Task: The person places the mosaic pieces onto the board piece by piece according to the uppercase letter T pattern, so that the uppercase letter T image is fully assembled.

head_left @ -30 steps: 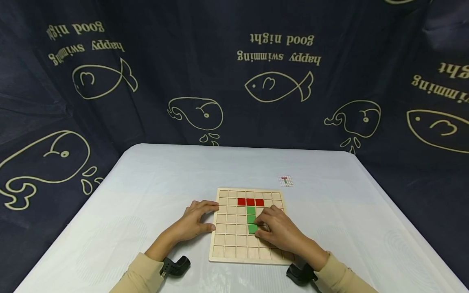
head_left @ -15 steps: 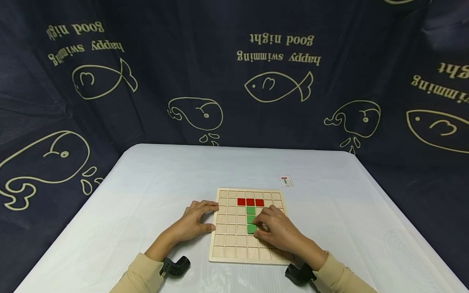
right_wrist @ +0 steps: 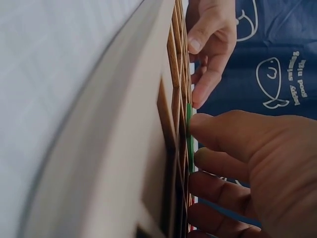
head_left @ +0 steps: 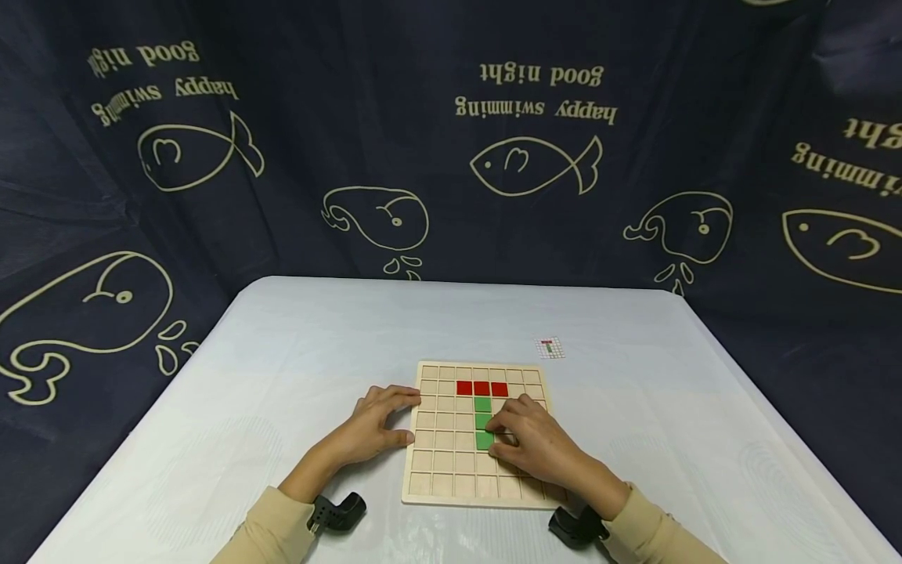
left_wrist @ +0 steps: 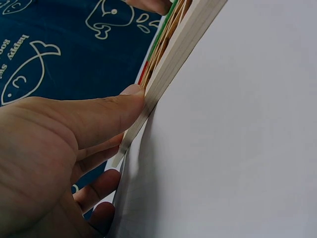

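A wooden grid board (head_left: 442,462) lies on the table. Three red tiles (head_left: 481,388) make a row near its far side, and a column of three green tiles (head_left: 482,405) runs toward me from the middle one. My right hand (head_left: 535,440) pinches the lowest green tile (head_left: 483,442) by its right side, with thumb and index finger. That tile sits in its square; in the right wrist view the thumb tip meets the green edge (right_wrist: 190,119). My left hand (head_left: 375,423) rests against the board's left edge, its thumb (left_wrist: 119,106) touching the side and its fingers spread.
Beyond the board's far right corner lies a small card (head_left: 550,348) printed with a red and green T on a grid. A white cloth covers the table (head_left: 317,329). Behind it hangs a dark blue curtain (head_left: 437,141) with fish and whale drawings.
The lowest green tile has shifted slightly left into line with the column, and my right hand went with it. My left hand and the board have stayed in place.
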A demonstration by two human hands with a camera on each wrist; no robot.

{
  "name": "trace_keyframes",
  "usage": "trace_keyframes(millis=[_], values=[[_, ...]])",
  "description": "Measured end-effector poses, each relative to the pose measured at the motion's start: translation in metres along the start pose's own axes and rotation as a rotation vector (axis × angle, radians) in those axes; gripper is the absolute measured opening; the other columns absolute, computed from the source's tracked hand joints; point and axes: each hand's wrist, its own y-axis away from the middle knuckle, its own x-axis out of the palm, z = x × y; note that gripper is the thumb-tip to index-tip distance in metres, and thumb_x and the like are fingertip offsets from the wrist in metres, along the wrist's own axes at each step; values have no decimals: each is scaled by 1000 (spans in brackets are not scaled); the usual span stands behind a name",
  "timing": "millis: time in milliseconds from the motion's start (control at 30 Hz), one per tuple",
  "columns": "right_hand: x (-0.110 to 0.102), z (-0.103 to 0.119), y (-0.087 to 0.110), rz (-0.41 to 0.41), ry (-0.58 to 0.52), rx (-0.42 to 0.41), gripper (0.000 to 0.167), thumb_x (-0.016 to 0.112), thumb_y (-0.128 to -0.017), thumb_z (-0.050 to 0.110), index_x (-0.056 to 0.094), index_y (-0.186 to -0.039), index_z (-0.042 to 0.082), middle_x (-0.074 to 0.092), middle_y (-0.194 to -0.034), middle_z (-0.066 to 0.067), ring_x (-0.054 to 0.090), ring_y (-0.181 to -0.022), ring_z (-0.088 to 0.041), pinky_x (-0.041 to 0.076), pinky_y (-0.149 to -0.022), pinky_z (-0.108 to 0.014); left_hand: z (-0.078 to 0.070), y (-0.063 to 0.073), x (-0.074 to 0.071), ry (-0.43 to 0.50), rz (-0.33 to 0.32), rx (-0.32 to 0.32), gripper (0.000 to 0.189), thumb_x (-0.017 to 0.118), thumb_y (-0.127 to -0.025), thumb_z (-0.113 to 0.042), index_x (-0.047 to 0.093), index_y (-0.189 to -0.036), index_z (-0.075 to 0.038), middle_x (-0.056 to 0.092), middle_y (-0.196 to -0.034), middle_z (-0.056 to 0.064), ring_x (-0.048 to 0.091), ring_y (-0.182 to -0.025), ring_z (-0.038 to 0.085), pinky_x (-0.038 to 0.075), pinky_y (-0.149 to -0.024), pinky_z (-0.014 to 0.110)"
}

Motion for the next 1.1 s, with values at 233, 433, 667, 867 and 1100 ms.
trace_keyframes(millis=[233, 433, 667, 867, 1100], values=[[-2, -1, 1, -10, -12, 24, 20, 76, -76, 31, 71, -92, 21, 62, -88, 11, 40, -80, -3, 39, -72, -24, -2, 0, -1, -7, 1, -5, 54, 74, -80, -24, 56, -130, -12, 48, -140, -2, 39, -117, 19, 26, -91, 40], [-6, -4, 1, -28, -14, 37, 19, 75, -77, 29, 71, -93, 19, 60, -86, 10, 40, -78, -4, 38, -70, -24, -3, 0, -1, -24, 1, -3, 54, 74, -79, -23, 56, -130, -12, 48, -140, -2, 40, -117, 19, 26, -89, 38], [-11, -10, 3, -13, -22, 74, 21, 73, -79, 31, 70, -96, 18, 61, -91, 9, 41, -82, -5, 40, -75, -27, -6, 0, -4, -51, 11, 2, 55, 73, -80, -22, 56, -130, -11, 48, -141, 0, 40, -116, 20, 27, -88, 36], [-17, -15, 4, -23, -37, 86, 18, 71, -83, 28, 71, -97, 17, 61, -95, 9, 48, -90, -7, 44, -94, -42, -11, 2, -6, -56, 50, -18, 54, 70, -83, -26, 54, -132, -10, 47, -142, 2, 41, -119, 22, 30, -90, 42], [-22, -23, 7, -55, -62, 95, 18, 70, -84, 26, 71, -97, 14, 62, -95, 8, 47, -84, -8, 43, -72, -28, -15, 5, -11, -34, 41, -26, 52, 66, -87, -26, 52, -133, -6, 47, -142, 8, 38, -128, 34, 27, -103, 58]])
